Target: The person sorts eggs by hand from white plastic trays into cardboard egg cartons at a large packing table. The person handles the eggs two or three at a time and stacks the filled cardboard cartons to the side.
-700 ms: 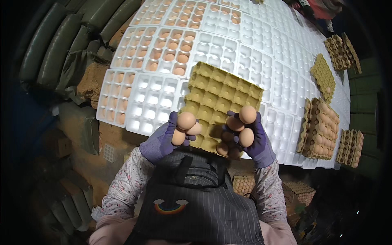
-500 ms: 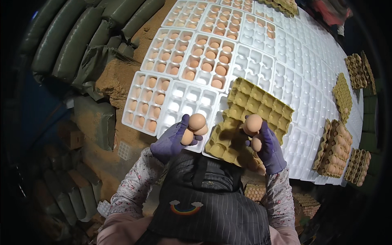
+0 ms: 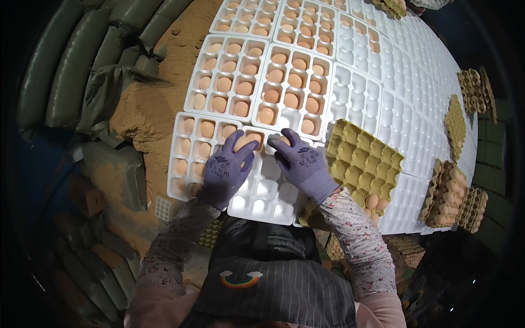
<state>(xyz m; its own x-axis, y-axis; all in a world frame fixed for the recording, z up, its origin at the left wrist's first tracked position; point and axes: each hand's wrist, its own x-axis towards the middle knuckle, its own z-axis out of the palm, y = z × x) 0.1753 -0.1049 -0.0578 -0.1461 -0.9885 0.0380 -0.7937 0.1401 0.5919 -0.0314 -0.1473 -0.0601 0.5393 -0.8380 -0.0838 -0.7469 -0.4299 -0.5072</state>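
My left hand [image 3: 228, 168], in a purple glove, has its fingers wrapped round a brown egg [image 3: 247, 140] at the far row of a white foam egg tray [image 3: 272, 189]. Beside it, my right hand [image 3: 304, 164], gloved alike, bends its fingers over another egg [image 3: 283, 140] in that same row. Other eggs under the palms, if any, are hidden. The nearer cups of this tray hold nothing. Under my right forearm lies a yellow-green pulp egg tray [image 3: 365, 156], with a few eggs [image 3: 375, 203] at its near corner.
A filled foam tray [image 3: 192, 150] adjoins on the left, and more filled ones [image 3: 224, 83] lie beyond. Many unfilled foam trays [image 3: 407, 128] stretch right. Stacked pulp trays with eggs [image 3: 447, 194] stand at the right edge. Full green sacks [image 3: 87, 76] lie at left. Part of another person's sleeve [image 3: 432, 3] shows at the top.
Both hands have moved forward from the near edge to the tray's far row, carrying eggs, and are now palm-down over the cups. The view has shifted slightly.
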